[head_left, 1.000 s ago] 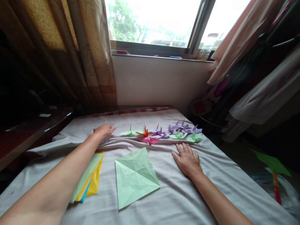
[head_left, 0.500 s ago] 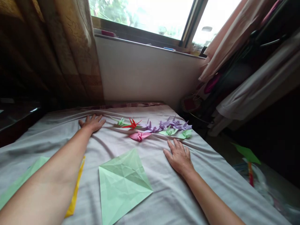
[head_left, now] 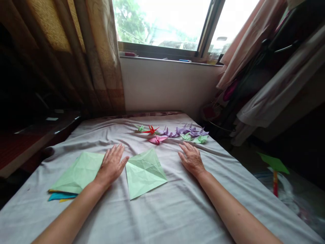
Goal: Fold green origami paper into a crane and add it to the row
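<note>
A creased light green paper sheet [head_left: 146, 174] lies unfolded on the white bed sheet [head_left: 162, 217]. Just left of it is my left hand [head_left: 111, 164], fingers stretched and holding nothing; its edge overlaps a paper stack [head_left: 78, 173] with green on top and blue and yellow below. I cannot tell whether it touches the stack. My right hand [head_left: 192, 158] rests open on the cloth, right of the single sheet. Beyond it are several purple paper cranes [head_left: 190, 130] and green paper cranes [head_left: 201, 139]. A pink paper crane [head_left: 157, 139] and a red paper crane [head_left: 151, 129] sit farther left.
A brown curtain [head_left: 101, 67] hangs at the left beside the window [head_left: 162, 23]. Clothes [head_left: 274, 81] hang at the right. Past the bed's right edge, a green paper piece [head_left: 274, 162] stands above clear plastic bags [head_left: 286, 189]. A dark red surface [head_left: 17, 152] borders the left.
My left hand has come back from the far left of the cloth towards me, beside the green sheet. My right hand stays in about the same place. The view has shifted, showing more of the stack.
</note>
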`<state>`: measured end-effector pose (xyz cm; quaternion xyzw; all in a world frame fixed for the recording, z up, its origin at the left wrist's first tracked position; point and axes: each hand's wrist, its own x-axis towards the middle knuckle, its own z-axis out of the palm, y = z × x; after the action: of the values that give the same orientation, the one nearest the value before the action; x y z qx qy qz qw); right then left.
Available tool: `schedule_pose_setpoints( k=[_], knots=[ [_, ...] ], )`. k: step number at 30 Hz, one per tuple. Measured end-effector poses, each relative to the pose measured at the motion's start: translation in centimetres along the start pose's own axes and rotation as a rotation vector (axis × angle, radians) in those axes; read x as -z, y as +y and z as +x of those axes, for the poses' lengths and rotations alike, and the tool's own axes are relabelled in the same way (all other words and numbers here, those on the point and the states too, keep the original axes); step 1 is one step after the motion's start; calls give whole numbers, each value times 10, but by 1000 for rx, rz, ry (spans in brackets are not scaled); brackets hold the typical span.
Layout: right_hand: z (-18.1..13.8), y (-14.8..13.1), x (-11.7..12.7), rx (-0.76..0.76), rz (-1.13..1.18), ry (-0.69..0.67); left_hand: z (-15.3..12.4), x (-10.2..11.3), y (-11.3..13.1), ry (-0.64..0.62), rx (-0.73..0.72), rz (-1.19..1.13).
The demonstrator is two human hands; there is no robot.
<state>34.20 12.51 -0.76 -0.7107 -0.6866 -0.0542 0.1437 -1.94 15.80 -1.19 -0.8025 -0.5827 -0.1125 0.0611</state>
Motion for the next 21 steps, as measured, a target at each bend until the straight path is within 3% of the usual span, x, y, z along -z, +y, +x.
schedule_pose_setpoints(
  k=[4,8,11,14,18,21],
  knots=[
    [-27,-15,11,116,21,-167,-73,-10,26,70,-42,28],
    [-16,-19,35,130,40,-146,-95,-12,26,52,-56,61],
    [35,-17,59,108,22,-87,-96,-16,17,115,-96,73],
    [112,-17,66,61,4,-100,-95,-23,11,219,-157,91],
    [207,-22,37,13,-17,-245,-91,-27,7,299,-188,116],
    [249,-26,2,6,-21,-297,-87,-27,4,299,-182,107]
  ],
)
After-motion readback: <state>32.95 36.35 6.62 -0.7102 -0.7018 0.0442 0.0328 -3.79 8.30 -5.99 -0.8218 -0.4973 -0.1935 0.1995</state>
